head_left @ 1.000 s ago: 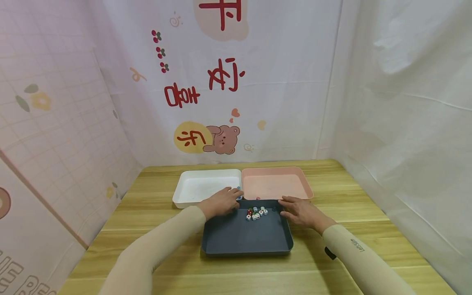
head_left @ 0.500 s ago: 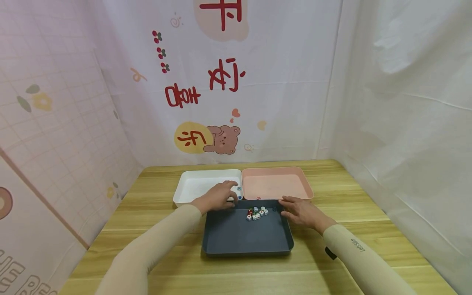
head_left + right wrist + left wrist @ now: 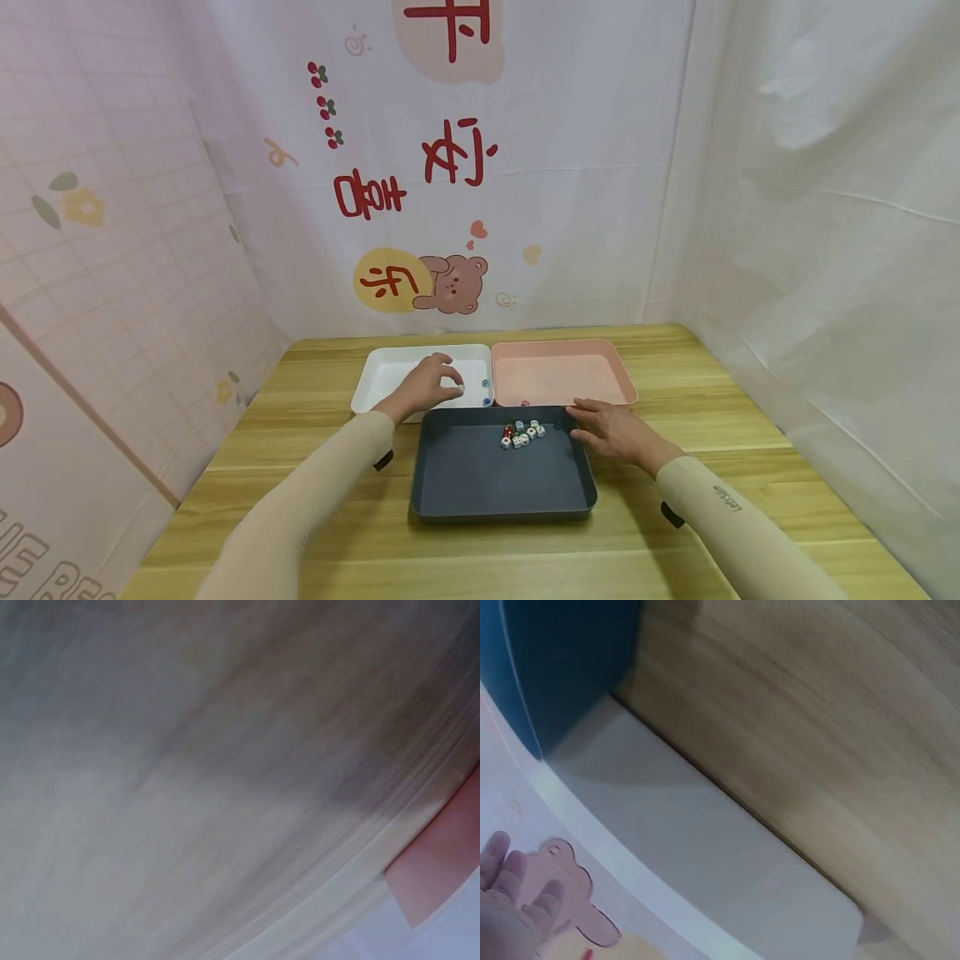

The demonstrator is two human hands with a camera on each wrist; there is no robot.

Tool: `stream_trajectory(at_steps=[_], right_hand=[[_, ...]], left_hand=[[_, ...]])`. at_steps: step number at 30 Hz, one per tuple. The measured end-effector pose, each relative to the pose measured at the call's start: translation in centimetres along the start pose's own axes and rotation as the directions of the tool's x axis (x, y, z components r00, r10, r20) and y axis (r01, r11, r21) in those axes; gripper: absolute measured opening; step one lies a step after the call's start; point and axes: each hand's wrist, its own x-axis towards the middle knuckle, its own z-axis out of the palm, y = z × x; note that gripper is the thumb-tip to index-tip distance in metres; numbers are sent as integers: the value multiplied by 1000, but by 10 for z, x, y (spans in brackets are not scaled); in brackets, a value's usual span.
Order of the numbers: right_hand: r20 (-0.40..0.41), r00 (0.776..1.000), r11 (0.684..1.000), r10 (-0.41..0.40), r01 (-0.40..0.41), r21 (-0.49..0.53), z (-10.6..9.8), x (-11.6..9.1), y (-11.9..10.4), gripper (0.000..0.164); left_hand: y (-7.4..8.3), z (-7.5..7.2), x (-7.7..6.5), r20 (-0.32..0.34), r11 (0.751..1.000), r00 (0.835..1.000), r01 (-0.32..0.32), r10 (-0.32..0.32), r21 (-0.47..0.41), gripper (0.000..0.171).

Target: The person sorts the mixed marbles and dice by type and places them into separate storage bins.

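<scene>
My left hand hovers over the white tray, thumb and fingers parted, with a tiny pale spot at the thumb tip. To its right, two blue dice lie by that tray's right wall. In the left wrist view, fingers show at the lower left, spread apart. My right hand rests at the back right corner of the dark grey tray, fingers extended; the right wrist view does not show it. Inside the grey tray sit several white dice, red dice and a dark blue die.
A pink tray stands against the white tray's right side, with a red die near its front wall. The grey tray is in front of both. All stand on a wooden table, with a printed curtain behind.
My left hand has drawn back leftward from the blue dice, its fingers spreading. The two blue dice are now uncovered in the white tray. My right hand stays in place.
</scene>
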Motion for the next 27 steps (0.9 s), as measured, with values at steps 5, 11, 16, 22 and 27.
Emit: stream_trajectory(at_steps=[5, 11, 16, 22, 27], right_hand=[[-10, 1000, 1000, -9, 8, -6, -1, 0, -2, 53], [-6, 1000, 1000, -5, 5, 0, -1, 0, -3, 53], [-14, 1000, 1000, -6, 6, 3, 0, -1, -4, 52], [-12, 1000, 1000, 3, -3, -3, 1, -2, -3, 53], [-14, 1000, 1000, -2, 2, -5, 0, -2, -4, 53]], left_hand=[[-14, -4, -3, -38, 993, 993, 113, -114, -24, 15], [-26, -5, -8, -60, 975, 973, 221, -222, -18, 18], [-32, -2, -11, -70, 965, 963, 262, -260, 17, 19], [-34, 2, -12, -89, 961, 959, 275, -271, 38, 18], [-34, 3, -13, -103, 956, 953, 291, -285, 41, 17]])
